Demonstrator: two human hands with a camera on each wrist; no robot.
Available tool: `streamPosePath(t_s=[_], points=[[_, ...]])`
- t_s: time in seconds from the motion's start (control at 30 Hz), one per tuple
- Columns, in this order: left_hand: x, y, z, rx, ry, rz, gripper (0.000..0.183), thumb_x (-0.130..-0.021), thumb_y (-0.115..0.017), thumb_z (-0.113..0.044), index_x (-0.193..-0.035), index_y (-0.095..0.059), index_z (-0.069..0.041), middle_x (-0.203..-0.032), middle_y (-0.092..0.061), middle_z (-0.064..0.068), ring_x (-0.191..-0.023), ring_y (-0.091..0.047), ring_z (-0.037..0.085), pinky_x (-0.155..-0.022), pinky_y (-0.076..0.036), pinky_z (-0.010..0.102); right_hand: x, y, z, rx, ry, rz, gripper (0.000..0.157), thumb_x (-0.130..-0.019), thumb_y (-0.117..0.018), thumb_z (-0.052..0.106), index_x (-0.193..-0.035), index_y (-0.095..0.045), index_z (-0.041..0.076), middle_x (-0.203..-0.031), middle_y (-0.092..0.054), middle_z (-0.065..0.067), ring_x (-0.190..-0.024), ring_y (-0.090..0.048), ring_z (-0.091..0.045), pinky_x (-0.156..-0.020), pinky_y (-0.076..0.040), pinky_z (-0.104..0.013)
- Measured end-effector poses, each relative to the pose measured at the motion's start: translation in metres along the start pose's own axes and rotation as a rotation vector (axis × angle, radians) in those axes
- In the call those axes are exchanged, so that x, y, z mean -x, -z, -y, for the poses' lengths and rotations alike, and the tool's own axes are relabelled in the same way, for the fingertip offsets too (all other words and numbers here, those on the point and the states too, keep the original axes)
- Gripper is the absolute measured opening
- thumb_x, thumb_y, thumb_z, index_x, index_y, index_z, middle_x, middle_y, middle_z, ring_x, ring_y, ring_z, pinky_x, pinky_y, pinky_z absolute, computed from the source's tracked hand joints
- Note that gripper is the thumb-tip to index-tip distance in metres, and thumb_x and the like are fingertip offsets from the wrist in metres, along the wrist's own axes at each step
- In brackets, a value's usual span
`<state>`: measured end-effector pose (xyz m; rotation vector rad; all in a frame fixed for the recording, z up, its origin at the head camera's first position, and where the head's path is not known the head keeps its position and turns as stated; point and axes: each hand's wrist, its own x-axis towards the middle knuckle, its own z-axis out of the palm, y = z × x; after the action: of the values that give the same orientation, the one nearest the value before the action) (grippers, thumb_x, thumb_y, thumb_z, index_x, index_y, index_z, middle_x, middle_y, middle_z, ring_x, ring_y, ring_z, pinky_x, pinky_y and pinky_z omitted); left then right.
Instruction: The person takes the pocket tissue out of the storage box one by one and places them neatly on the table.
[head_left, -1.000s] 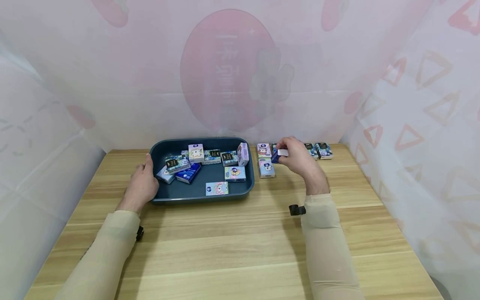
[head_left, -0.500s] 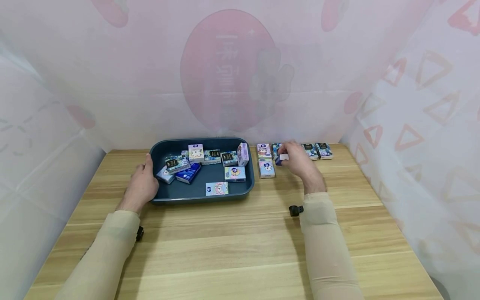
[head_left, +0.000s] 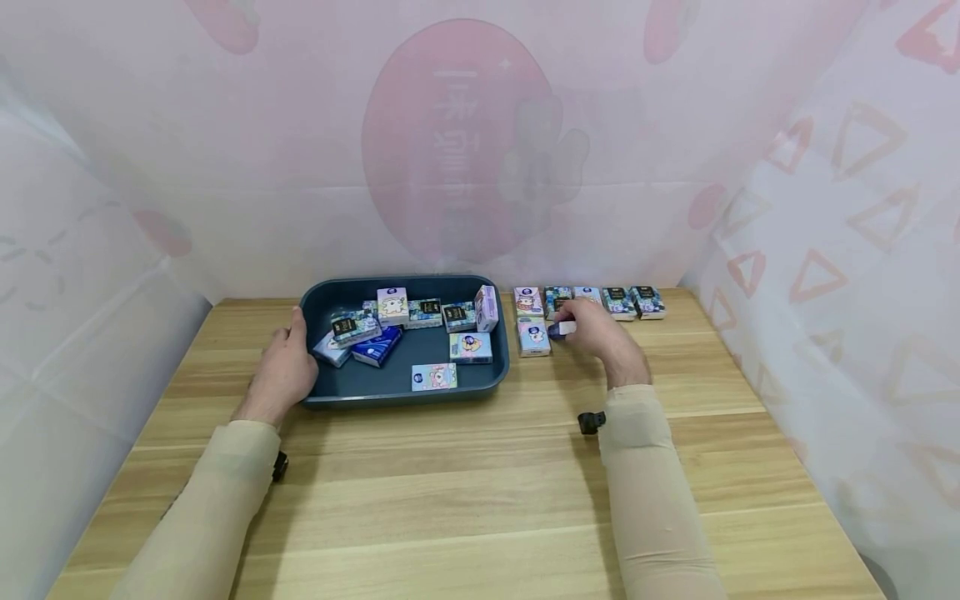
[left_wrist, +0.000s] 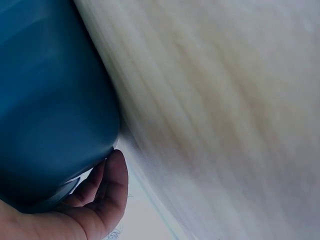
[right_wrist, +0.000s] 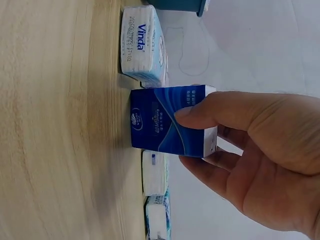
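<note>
My left hand grips the left end of the dark teal plastic tray; in the left wrist view its fingers curl against the tray's outside. My right hand pinches a dark blue tissue pack between thumb and fingers. That pack stands upright, its lower end at or close to the tabletop, just right of a light blue tissue pack. Behind it lies a row with a pink-purple pack, a dark floral pack and several others.
Inside the tray lie several tissue packs, among them a blue one, a dark floral one and a pale one. A patterned cloth wall rises behind the wooden table.
My right hand has brought the blue tissue pack slightly toward me and lower, uncovering more of the back row. My left hand and the tray have stayed put.
</note>
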<state>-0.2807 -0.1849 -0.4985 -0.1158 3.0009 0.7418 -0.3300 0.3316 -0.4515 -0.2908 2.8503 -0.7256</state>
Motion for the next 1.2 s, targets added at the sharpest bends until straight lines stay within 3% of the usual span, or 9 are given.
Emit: streamPosePath(t_s=[0.5, 0.77, 0.97, 1.2], points=[[-0.001, 0.001, -0.001, 0.008, 0.026, 0.017, 0.088, -0.114, -0.041, -0.002, -0.186, 0.009, -0.001, -0.177, -0.026, 0.053, -0.149, -0.050, 0.069, -0.126, -0.046, 0.085, 0.000, -0.011, -0.004, -0.029, -0.042, -0.132, 0.033, -0.108, -0.065, -0.010, -0.138, -0.079, -0.002, -0.156, -0.067, -0.023, -0.150, -0.062, -0.045, -0.133, -0.052, -0.062], [0.000, 0.001, -0.002, 0.006, 0.013, 0.011, 0.087, -0.114, -0.042, -0.002, -0.186, 0.008, 0.001, -0.176, -0.028, 0.053, -0.146, -0.052, 0.068, -0.125, -0.047, 0.084, -0.006, -0.017, -0.005, -0.019, -0.059, -0.198, 0.032, -0.106, -0.069, -0.010, -0.134, -0.081, 0.000, -0.147, -0.075, -0.022, -0.142, -0.068, -0.045, -0.128, -0.055, -0.062], [-0.001, 0.000, -0.001, 0.007, 0.015, 0.012, 0.088, -0.114, -0.041, -0.002, -0.186, 0.009, 0.000, -0.176, -0.027, 0.054, -0.150, -0.050, 0.070, -0.126, -0.045, 0.084, -0.002, -0.016, -0.005, -0.053, -0.060, -0.154, 0.034, -0.104, -0.071, -0.010, -0.134, -0.081, 0.002, -0.145, -0.077, -0.021, -0.140, -0.070, -0.043, -0.122, -0.060, -0.060], [-0.001, 0.001, 0.000, 0.005, 0.008, 0.012, 0.089, -0.113, -0.040, -0.002, -0.185, 0.011, 0.000, -0.176, -0.026, 0.054, -0.152, -0.048, 0.071, -0.127, -0.044, 0.085, 0.001, -0.009, -0.006, -0.031, -0.029, -0.054, 0.041, -0.098, -0.073, -0.014, -0.136, -0.079, -0.003, -0.149, -0.072, -0.026, -0.143, -0.067, -0.048, -0.130, -0.055, -0.061]])
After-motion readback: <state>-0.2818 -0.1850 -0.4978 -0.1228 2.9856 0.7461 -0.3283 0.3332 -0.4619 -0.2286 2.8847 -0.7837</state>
